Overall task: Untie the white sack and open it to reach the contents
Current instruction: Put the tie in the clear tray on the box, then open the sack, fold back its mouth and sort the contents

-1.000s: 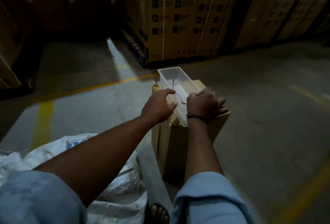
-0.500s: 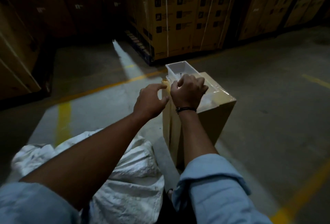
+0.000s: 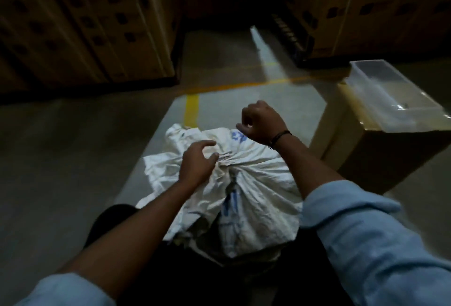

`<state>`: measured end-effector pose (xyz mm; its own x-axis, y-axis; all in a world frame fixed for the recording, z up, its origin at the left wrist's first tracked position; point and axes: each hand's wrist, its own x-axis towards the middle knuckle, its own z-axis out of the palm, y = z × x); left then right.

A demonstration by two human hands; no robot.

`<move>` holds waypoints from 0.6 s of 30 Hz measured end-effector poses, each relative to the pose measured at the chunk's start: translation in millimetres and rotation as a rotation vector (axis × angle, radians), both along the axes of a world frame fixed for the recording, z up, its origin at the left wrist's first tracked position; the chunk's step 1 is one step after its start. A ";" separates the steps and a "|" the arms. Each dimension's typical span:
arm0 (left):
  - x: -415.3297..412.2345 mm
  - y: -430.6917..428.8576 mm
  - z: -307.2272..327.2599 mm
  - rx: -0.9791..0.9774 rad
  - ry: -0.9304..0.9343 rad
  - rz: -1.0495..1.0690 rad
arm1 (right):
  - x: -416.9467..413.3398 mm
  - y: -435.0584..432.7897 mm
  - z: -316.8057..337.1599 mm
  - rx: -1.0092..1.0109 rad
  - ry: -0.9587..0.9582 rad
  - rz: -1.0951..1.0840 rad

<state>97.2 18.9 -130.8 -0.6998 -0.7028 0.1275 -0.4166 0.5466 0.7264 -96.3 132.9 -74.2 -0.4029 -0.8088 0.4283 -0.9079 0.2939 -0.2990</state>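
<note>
Head view swung left since before: sack was low left, now in middle. Left hand (image 3: 197,164) came off box, now just over tied neck of white sack (image 3: 258,183), fingers spread loose, holding nothing. Sack lies on floor, near, between arms. Right hand (image 3: 264,122) left tray, now above sack's far part, fingers curled, nothing seen inside. Brown box (image 3: 366,157) with clear tray (image 3: 400,101) now at right.

- A cardboard box (image 3: 366,159) stands on the concrete floor (image 3: 61,159) at the right.
- A clear plastic tray (image 3: 390,91) lies on the box's top.
- Stacked cartons (image 3: 85,25) line the far left.
- Yellow floor lines (image 3: 191,108) meet at a corner.
</note>
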 end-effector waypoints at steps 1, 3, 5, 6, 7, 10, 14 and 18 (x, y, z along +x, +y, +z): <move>12.6 -3.7 -5.6 0.009 0.003 0.009 | 15.4 -6.5 -2.5 0.069 0.005 0.057; 31.4 -9.1 -14.8 0.011 0.020 0.022 | 45.1 -18.0 -5.3 0.206 0.022 0.168; 43.4 -14.5 -22.2 0.025 0.035 0.042 | 69.9 -28.6 -10.5 0.325 0.007 0.280; 47.7 -16.7 -25.0 0.042 0.036 0.055 | 79.8 -33.1 -15.7 0.390 -0.035 0.332; 50.8 -19.2 -27.5 0.066 0.035 0.068 | 89.2 -37.3 -21.1 0.471 -0.093 0.364; 55.7 -27.4 -32.8 0.159 0.030 0.103 | 106.5 -48.3 -40.0 0.723 -0.096 0.338; 59.0 -32.2 -31.8 0.230 0.055 0.166 | 102.3 -56.9 -52.7 0.939 0.172 0.238; 57.0 -30.6 -29.6 0.239 0.082 0.174 | 85.4 -55.3 -68.1 1.024 0.197 0.198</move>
